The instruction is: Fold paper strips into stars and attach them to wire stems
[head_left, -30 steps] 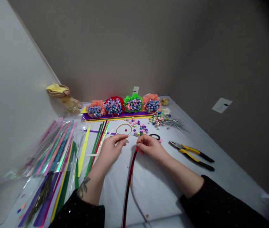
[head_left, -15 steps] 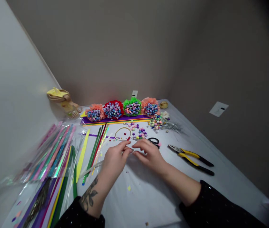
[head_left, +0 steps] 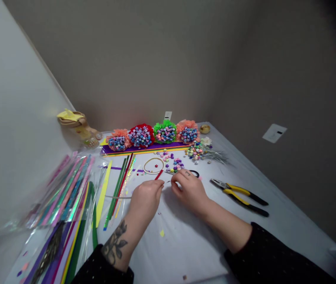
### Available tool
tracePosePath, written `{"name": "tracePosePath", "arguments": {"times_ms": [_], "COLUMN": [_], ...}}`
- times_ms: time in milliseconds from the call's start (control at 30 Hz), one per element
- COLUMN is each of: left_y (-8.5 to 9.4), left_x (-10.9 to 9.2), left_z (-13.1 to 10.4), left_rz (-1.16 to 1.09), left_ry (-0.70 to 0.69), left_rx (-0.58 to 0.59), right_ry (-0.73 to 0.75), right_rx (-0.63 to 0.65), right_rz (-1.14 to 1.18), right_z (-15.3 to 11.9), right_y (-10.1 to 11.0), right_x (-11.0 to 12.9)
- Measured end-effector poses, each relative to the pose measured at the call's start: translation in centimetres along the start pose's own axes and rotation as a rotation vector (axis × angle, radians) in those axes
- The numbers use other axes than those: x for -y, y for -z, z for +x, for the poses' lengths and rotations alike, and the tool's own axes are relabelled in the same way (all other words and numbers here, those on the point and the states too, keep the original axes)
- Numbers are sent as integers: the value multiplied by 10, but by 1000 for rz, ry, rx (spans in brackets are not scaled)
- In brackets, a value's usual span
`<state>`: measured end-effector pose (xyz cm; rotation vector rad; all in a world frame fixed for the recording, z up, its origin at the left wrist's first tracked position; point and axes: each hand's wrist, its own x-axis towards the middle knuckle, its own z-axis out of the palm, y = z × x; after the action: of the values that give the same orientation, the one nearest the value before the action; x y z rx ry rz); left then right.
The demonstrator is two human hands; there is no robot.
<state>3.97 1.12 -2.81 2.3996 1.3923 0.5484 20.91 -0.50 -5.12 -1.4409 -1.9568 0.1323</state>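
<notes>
My left hand (head_left: pixel 147 197) is closed in a pinch on a thin pale paper strip (head_left: pixel 117 197), whose tail sticks out to the left behind the hand. My right hand (head_left: pixel 189 189) is pinched a few centimetres away. A tiny thin piece (head_left: pixel 169 181) shows at its fingertips, too small to make out. Just beyond my left fingers lies a short red strip (head_left: pixel 159 174). The scissors (head_left: pixel 195 173) are partly hidden behind my right hand. A cream ring (head_left: pixel 153 166) with a small red star inside lies ahead of both hands.
Pliers (head_left: pixel 239 196) with yellow-black handles lie at right. Several star-filled paper flowers (head_left: pixel 141 137) line the back, near loose folded stars (head_left: pixel 178 163) and silver wire stems (head_left: pixel 218 157). Paper strips (head_left: pixel 117 191) and plastic-wrapped strips (head_left: pixel 64 189) cover the left side.
My hands have moved apart, the right one slightly to the right. The pale strip's tail has swung up to lie nearly level. More of the red strip shows.
</notes>
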Motion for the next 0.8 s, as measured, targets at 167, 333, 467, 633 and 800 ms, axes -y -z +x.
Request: {"name": "tracePosePath", "arguments": {"times_ms": [167, 333, 467, 633, 800], "left_y": [2, -6, -11, -12, -14], "left_x": [-5, -6, -9, -11, -11], "left_z": [0, 2, 4, 6, 6], "left_rz": [127, -224, -465, -664, -762], "left_ry": [-9, 99, 239, 300, 327], "left_rx": [-139, -245, -274, -196, -145], "right_ry": [-378, -583, -695, -762, -751], "right_rx": [-51, 42, 106, 98, 49], "right_rz": [492, 945, 1108, 1123, 1060], "right_z": [4, 5, 2, 2, 2], "right_y": [1, -6, -13, -14, -16], "right_x": [7, 13, 14, 14, 12]}}
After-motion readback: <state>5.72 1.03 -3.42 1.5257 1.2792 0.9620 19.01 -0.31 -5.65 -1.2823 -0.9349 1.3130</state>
